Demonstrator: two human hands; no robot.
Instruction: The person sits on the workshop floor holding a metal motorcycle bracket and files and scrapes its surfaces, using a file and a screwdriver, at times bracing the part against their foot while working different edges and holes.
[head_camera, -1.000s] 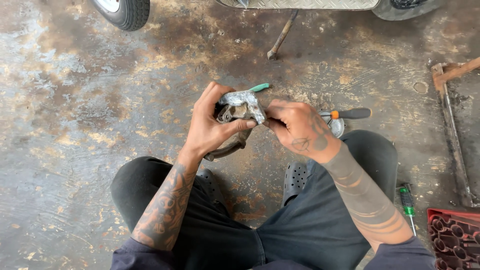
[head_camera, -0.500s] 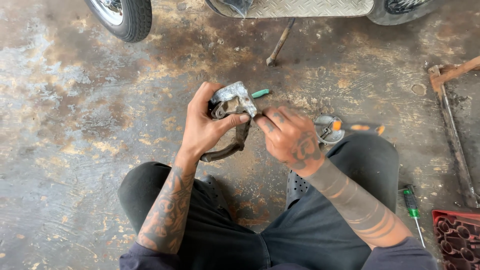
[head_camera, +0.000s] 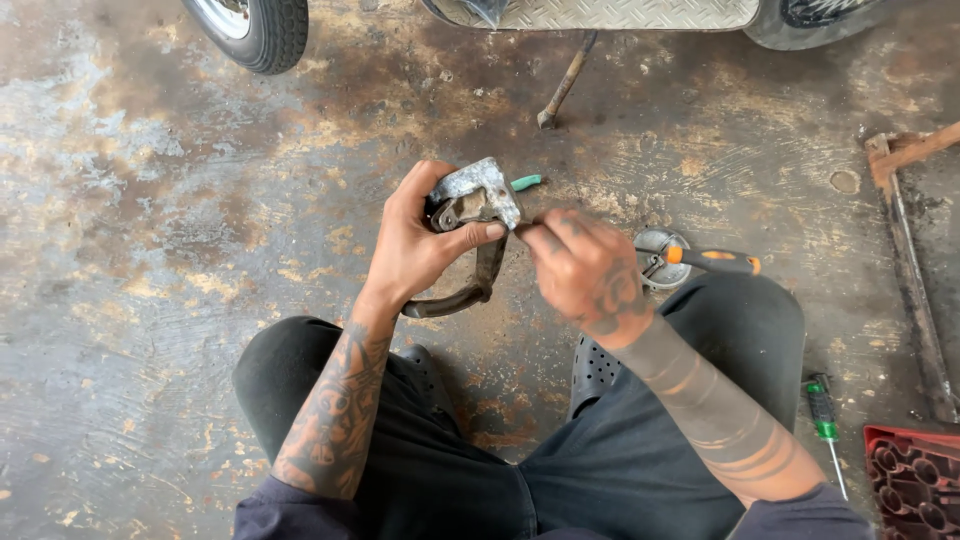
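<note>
**Two hands on one metal lever assembly, held above a stained concrete floor**

One grey metal lever assembly sits at centre, raised over the lap of the seated person. It has a blocky housing on top and one curved dark lever arm that hangs down and sweeps to the left. The left hand wraps the housing, its grip closed firmly, with the thumb laid across the front face. The right hand meets the housing's right edge with fingertips pinched together; whether a small part lies between them cannot be told. One green-tipped tool shows just behind the housing.

Further out, one orange-handled tool lies across one round metal part beside the right knee. One green-handled screwdriver rests on the floor at the right, near one red socket tray. Along the top edge, one tyre and one kickstand belong to a parked vehicle.
</note>
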